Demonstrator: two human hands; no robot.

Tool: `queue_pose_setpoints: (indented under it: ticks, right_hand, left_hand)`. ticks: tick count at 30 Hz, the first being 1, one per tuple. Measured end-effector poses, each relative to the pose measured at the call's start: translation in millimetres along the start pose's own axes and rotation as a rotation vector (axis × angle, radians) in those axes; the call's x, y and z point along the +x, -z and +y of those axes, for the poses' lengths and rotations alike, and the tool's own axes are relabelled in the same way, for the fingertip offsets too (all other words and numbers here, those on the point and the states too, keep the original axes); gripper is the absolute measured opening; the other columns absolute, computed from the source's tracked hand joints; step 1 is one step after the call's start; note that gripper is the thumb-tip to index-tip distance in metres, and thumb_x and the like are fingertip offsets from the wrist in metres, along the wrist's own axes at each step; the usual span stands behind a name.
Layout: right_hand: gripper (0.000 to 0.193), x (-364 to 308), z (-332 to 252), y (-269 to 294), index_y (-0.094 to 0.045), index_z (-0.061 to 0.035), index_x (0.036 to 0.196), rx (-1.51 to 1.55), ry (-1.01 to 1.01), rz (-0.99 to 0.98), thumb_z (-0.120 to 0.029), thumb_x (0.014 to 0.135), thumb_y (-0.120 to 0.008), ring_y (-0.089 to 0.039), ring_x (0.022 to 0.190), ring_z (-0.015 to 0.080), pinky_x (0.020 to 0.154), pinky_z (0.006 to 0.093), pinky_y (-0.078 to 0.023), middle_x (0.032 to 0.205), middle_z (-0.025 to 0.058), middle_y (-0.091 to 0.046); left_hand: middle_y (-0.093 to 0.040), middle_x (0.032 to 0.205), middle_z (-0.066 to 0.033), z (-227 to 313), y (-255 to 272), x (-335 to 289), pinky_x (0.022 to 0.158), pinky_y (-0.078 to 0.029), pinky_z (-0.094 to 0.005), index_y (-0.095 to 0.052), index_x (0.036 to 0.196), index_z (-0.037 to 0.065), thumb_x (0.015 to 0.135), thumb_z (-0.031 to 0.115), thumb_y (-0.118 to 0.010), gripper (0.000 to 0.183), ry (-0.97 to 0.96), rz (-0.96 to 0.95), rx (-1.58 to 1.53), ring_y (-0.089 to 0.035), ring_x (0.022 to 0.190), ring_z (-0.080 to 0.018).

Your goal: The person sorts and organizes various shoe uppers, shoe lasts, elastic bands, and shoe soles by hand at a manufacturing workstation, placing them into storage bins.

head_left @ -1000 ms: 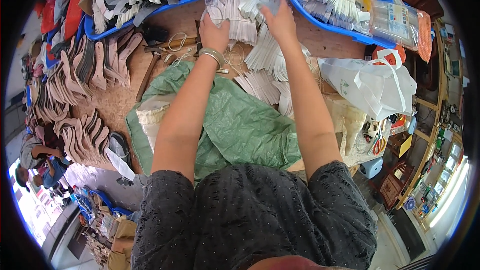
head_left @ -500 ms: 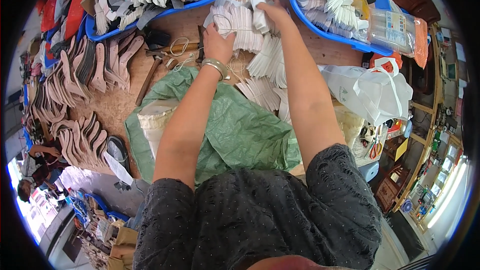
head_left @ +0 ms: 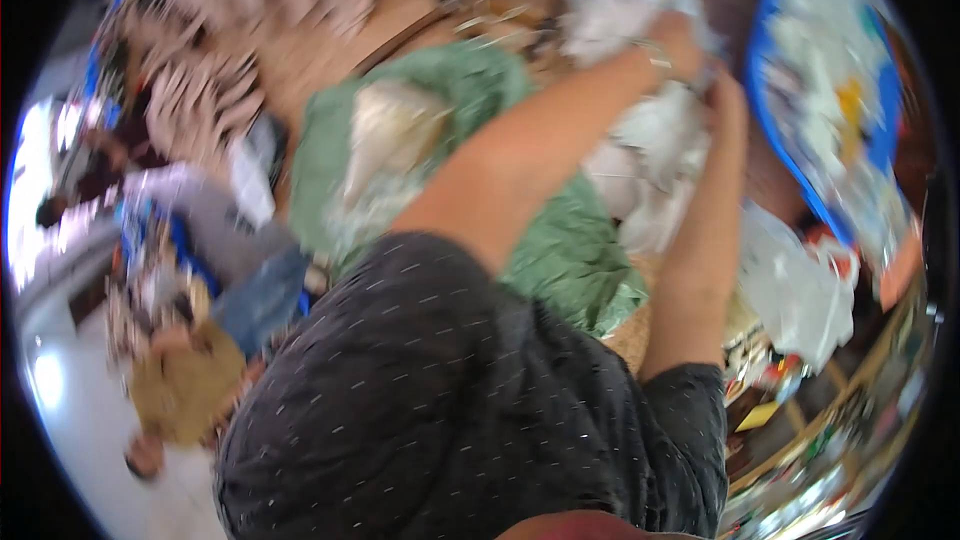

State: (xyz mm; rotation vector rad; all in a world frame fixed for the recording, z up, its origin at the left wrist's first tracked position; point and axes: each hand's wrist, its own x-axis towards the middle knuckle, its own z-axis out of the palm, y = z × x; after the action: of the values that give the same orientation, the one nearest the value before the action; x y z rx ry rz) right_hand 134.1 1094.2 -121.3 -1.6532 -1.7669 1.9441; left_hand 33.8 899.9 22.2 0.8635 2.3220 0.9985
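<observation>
The view is smeared by motion. My left hand point(head_left: 682, 48), with a bangle at its wrist, reaches over a bundle of white strips point(head_left: 608, 15) at the upper middle. Close beside it on the right is my right hand point(head_left: 724, 90), near more stacks of white strips point(head_left: 662, 135) that lie between my forearms. The fingers of both hands are too blurred to show what they grip. Under my left forearm spreads a green woven sheet point(head_left: 570, 265), with a cream-coloured object point(head_left: 395, 130) on its left part.
At right stands a blue tray point(head_left: 765, 105) of white strips and plastic bags, a white bag point(head_left: 800, 280) below it. Curved pinkish-beige pieces point(head_left: 200, 100) lie in rows at left. Other people point(head_left: 180, 380) are at the lower left.
My view has turned, so the table things sit differently in the picture. My hands have come closer together. The white bundle seen earlier in my right hand is now blurred.
</observation>
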Motion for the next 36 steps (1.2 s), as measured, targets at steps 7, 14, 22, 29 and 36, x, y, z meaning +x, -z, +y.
queue_pose_setpoints:
  ticks: [7,14,22,29,36]
  right_hand:
    - [0.039,-38,-31,-65,-0.053,-0.0025,0.118,0.534,0.079,-0.361,-0.034,0.095,-0.049,-0.061,0.102,0.0224,0.09,0.037,-0.049,0.11,0.011,-0.062]
    - [0.069,-42,-25,-90,-0.051,0.006,0.124,-0.152,0.262,-0.002,-0.046,0.081,-0.065,-0.051,0.115,0.0255,0.097,0.034,-0.039,0.123,0.0168,-0.057]
    - [0.082,-77,-46,-63,-0.045,0.0039,0.127,0.085,0.059,-0.215,-0.052,0.073,-0.071,-0.059,0.095,0.025,0.076,0.0303,-0.049,0.114,0.0144,-0.058]
    - [0.063,-143,-36,-82,-0.042,-0.0017,0.131,0.736,0.324,-0.468,-0.036,0.082,-0.064,-0.057,0.099,0.0169,0.083,0.031,-0.048,0.115,0.0092,-0.058]
    - [0.062,-220,-61,-73,-0.04,-0.0078,0.133,1.106,0.66,-0.546,-0.036,0.083,-0.062,-0.054,0.11,0.0199,0.091,0.034,-0.045,0.121,0.0082,-0.054]
  left_hand:
    - [-0.06,0.098,-0.0201,-26,-39,-22,0.093,-0.04,-0.0442,-0.059,0.099,-0.003,0.067,0.018,-0.065,0.039,-0.271,0.667,-0.005,-0.054,0.1,-0.0359]
    - [-0.055,0.104,-0.0245,-63,-22,-18,0.09,-0.043,-0.0453,-0.044,0.122,-0.007,0.071,0.023,-0.067,0.063,0.053,0.71,-0.081,-0.052,0.1,-0.0389]
    - [-0.053,0.122,-0.0246,-13,-28,-21,0.097,-0.039,-0.035,-0.034,0.133,-0.006,0.084,0.019,-0.057,0.06,0.127,-0.047,-0.519,-0.052,0.113,-0.0311]
    - [-0.037,0.138,-0.0267,-10,-22,-81,0.108,-0.025,-0.0426,-0.035,0.135,-0.004,0.087,0.017,-0.054,0.056,-0.368,0.275,-0.013,-0.034,0.129,-0.0396]
    - [-0.034,0.142,-0.022,9,24,-149,0.109,-0.023,-0.0463,-0.036,0.135,-0.002,0.086,0.018,-0.057,0.057,-0.602,0.373,-0.118,-0.031,0.132,-0.0379]
